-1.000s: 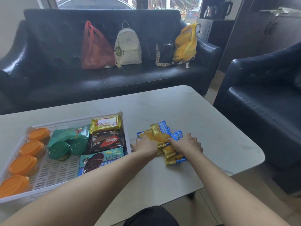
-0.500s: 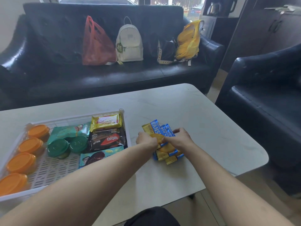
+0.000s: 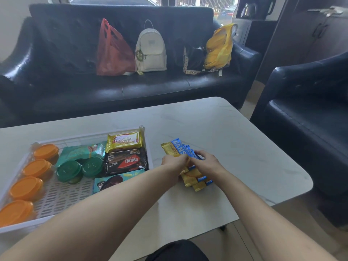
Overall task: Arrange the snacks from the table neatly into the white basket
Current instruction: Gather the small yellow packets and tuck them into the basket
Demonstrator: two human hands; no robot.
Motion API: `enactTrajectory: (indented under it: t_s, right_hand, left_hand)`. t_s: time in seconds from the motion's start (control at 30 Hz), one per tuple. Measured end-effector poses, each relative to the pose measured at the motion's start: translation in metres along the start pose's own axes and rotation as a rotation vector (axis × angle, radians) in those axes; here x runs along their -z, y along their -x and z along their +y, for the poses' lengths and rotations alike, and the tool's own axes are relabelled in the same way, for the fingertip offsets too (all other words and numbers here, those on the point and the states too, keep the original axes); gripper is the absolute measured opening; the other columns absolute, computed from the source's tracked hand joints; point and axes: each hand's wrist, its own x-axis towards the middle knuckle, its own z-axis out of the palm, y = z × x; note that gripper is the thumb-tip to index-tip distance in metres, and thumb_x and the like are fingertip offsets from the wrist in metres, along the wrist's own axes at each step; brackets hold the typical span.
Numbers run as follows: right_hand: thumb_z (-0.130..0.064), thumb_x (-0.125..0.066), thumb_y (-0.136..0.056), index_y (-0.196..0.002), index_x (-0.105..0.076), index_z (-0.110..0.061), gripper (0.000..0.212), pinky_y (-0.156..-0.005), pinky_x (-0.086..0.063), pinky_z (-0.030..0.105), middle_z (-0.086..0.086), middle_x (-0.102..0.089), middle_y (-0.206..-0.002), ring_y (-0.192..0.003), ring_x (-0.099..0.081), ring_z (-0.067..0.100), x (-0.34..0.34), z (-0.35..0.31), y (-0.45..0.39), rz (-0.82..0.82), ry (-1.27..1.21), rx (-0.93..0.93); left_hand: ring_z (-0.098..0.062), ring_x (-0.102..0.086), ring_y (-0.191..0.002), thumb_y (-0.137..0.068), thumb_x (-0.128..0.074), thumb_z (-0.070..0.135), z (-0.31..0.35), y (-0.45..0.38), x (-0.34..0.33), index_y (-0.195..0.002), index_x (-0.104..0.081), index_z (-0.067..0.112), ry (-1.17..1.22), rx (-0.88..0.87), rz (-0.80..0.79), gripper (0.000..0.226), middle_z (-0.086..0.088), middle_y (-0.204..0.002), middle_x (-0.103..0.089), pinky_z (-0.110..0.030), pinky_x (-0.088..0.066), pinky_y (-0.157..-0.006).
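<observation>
Since second ago we gather fanned blue-and-yellow snack packets [image 3: 190, 166] into tighter stack, far ends lifted off white marble counter [image 3: 235, 147]. Our left hand [image 3: 174, 163] clenches around stack's left side; our right hand [image 3: 208, 163] grips right side, fingers curled over top. Stack sits just right of white slatted plastic basket [image 3: 56, 194], apart from it. Basket holds orange-lidded cups [image 3: 26, 187], green-lidded cups [image 3: 69, 170], wafer packs [image 3: 125, 161].

Blk leather sofa [image 3: 131, 87] w/ bags, armchair [image 3: 308, 113] rt.
</observation>
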Motion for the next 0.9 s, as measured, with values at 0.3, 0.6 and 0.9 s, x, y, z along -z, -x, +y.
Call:
enactTrajectory:
  t_s: [0.3, 0.6, 0.9]
  right_hand:
    - [-0.027, -0.059, -0.087, -0.098, -0.072, -0.035, 0.019, -0.085, -0.057, 0.031, -0.004, -0.073, -0.1, -0.101, -0.069, 0.016, 0.002, 0.001, 0.002, 0.041, -0.113, 0.021]
    - [-0.053, -0.048, -0.092, -0.122, -0.051, -0.015, 0.049, -0.085, -0.047, 0.036, 0.01, -0.062, -0.114, -0.101, -0.06, 0.027, 0.004, -0.003, 0.009, 0.386, -0.416, -0.182]
    - [-0.015, -0.082, -0.075, -0.143, -0.039, -0.02, 0.08, -0.095, -0.055, 0.053, 0.008, -0.068, -0.122, -0.103, -0.071, 0.03, 0.003, 0.008, 0.014, 0.065, -0.722, -0.024]
  left_hand:
    - [-0.025, -0.074, -0.081, -0.079, -0.075, 0.022, -0.01, -0.007, -0.002, -0.101, -0.07, 0.015, 0.021, -0.062, -0.063, 0.024, -0.009, -0.092, -0.076, -0.036, -0.062, -0.061]
    - [-0.018, -0.069, -0.071, -0.077, -0.078, 0.017, 0.008, -0.008, -0.003, -0.109, -0.063, 0.009, 0.303, -0.119, 0.031, 0.037, -0.009, -0.093, -0.073, -0.025, -0.051, -0.048]
    - [-0.026, -0.073, -0.088, -0.074, -0.077, 0.007, 0.003, -0.005, -0.006, -0.121, -0.055, 0.006, 0.258, -0.106, -0.099, 0.052, -0.015, -0.104, -0.073, -0.035, -0.058, -0.073]
